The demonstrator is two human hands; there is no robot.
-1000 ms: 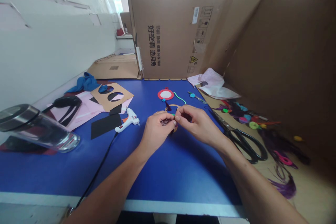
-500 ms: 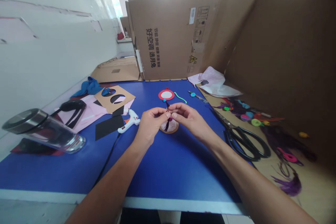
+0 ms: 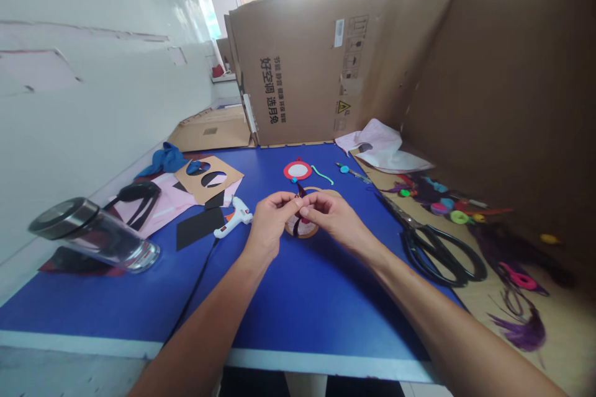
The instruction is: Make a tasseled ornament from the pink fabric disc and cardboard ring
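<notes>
My left hand (image 3: 270, 220) and my right hand (image 3: 336, 218) meet over the middle of the table, thumbs and forefingers pinched almost tip to tip. Between them is a dark purple ribbon-like strip (image 3: 296, 227), one pointed end rising above the fingers and another hanging below. Its middle is covered by my fingertips. Directly under the hands is a round disc (image 3: 308, 234) with a tan rim and a pale patterned centre, partly hidden. Just beyond lies a red-rimmed white oval (image 3: 298, 170) with a small blue bead-like piece (image 3: 294, 180) at its near edge.
A white glue gun (image 3: 235, 217) lies left of my hands, near black paper (image 3: 200, 228) and a cardboard sheet with holes (image 3: 223, 164). A glass bottle (image 3: 102, 236) stands far left. Large black-handled scissors (image 3: 437, 254) and purple feathery scraps (image 3: 524, 329) lie right. Cardboard (image 3: 307, 74) walls the back.
The view has shifted slightly, so most things sit a little further right. My right fingertips have closed in on the left ones, and both hands still pinch the strip.
</notes>
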